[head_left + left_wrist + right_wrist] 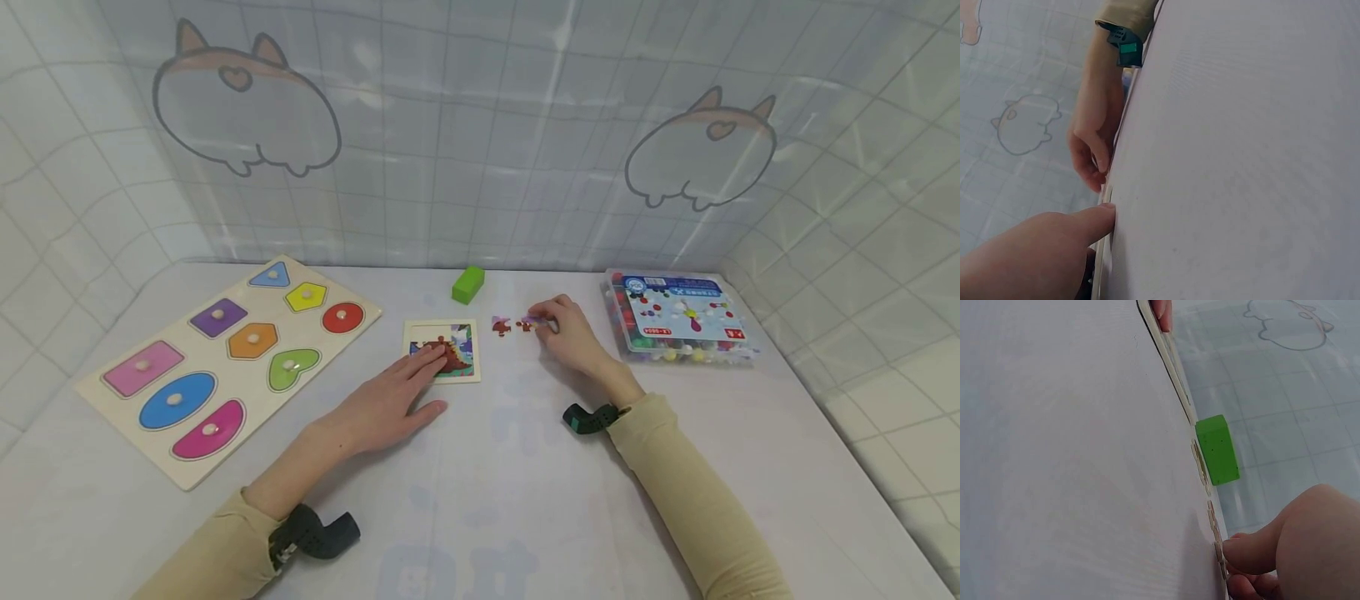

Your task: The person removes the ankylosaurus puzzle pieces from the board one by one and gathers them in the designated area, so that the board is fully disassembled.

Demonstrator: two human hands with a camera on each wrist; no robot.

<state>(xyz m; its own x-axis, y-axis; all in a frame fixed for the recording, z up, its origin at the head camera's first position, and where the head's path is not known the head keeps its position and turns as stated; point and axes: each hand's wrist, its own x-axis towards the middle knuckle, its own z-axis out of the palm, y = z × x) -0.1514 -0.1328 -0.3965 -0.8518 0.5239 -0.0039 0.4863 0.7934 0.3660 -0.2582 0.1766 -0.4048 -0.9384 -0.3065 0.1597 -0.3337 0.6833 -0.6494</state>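
Pale-framed square dinosaur puzzle (424, 332), brightly coloured, partly filled, left hand (386, 408) lying loose across it, right hand (570, 336) pinching a piece (1220, 561)

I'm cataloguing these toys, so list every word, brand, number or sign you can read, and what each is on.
"LX-0604" (best reading, slightly blurred): label of the clear plastic box.
Other writing on that label, including its red corner patch: too small to read.
Pale marks on the white tablecloth: too faint to read.
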